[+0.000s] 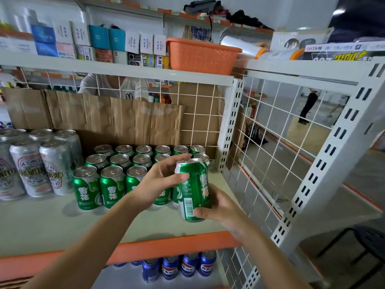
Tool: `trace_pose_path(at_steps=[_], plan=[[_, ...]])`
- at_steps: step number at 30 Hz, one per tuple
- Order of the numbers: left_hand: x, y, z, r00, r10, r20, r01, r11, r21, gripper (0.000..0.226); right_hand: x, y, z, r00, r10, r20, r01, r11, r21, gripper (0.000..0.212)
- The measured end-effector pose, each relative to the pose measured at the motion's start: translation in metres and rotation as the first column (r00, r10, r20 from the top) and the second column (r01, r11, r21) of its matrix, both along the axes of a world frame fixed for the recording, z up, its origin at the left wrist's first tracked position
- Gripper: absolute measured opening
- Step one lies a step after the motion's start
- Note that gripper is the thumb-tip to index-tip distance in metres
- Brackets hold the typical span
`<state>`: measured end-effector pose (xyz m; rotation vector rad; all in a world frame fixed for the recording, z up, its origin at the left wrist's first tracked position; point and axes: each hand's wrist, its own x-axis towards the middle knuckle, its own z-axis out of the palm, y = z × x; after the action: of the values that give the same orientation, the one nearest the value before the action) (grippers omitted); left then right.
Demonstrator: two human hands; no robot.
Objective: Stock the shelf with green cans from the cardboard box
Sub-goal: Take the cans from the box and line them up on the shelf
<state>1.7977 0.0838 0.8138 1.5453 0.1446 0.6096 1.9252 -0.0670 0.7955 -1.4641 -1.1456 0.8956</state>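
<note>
Room: a shop aisle of white racks with wire grid (270, 147) sides.
Shelf: the pale shelf (41, 226) in front of me has an orange front edge. A creased cardboard (116, 117) sheet stands against its back.
Basket: an orange basket (200, 57) sits on the level above, just right of rows of small boxes (100, 44).
Silver cans: tall silver cans (41, 165) stand at the left of my shelf.
Green cans: green cans (112, 184) stand upright in three rows, just right of the silver ones. The front row is partly hidden by my arm.
Blue cans: blue cans (181, 265) stand on the level below.
Left hand: my left hand (164, 180) wraps the upper half of one can, fingertips over its rim.
Right hand: my right hand (220, 209) clasps the base of that can.
Can: the can (195, 184) is tilted, at the right end of the front row, over the shelf.
</note>
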Motion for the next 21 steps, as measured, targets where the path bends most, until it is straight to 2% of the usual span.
trace_pose_path(at_steps=[2,7,12,14,16,21], plan=[[0.001,0.000,0.004,0.999,-0.042,-0.014,0.042,0.999,-0.007,0.087,-0.002,-0.003,0.003,0.997,0.066,-0.027,-0.067,0.998,-0.019,0.090],[0.002,-0.001,0.010,0.981,-0.191,-0.025,0.191,0.982,-0.017,0.085,0.001,-0.003,0.000,0.996,0.083,-0.037,-0.085,0.995,-0.055,0.094],[0.005,0.001,0.003,0.960,-0.276,-0.044,0.274,0.960,-0.056,0.081,0.000,-0.002,-0.010,0.999,0.007,-0.036,-0.008,0.999,-0.032,0.072],[0.008,0.001,-0.001,0.968,-0.246,-0.044,0.243,0.969,-0.052,0.080,0.001,-0.001,-0.017,0.999,-0.044,-0.012,0.044,0.999,-0.014,0.071],[0.008,0.000,-0.003,0.986,-0.155,-0.060,0.156,0.988,0.014,0.079,0.004,0.000,-0.023,0.994,-0.111,0.013,0.111,0.994,0.009,0.074],[-0.001,0.005,-0.029,0.983,0.087,-0.159,-0.057,0.982,0.181,0.054,0.022,0.001,-0.035,0.975,-0.222,0.009,0.221,0.971,0.092,0.083]])
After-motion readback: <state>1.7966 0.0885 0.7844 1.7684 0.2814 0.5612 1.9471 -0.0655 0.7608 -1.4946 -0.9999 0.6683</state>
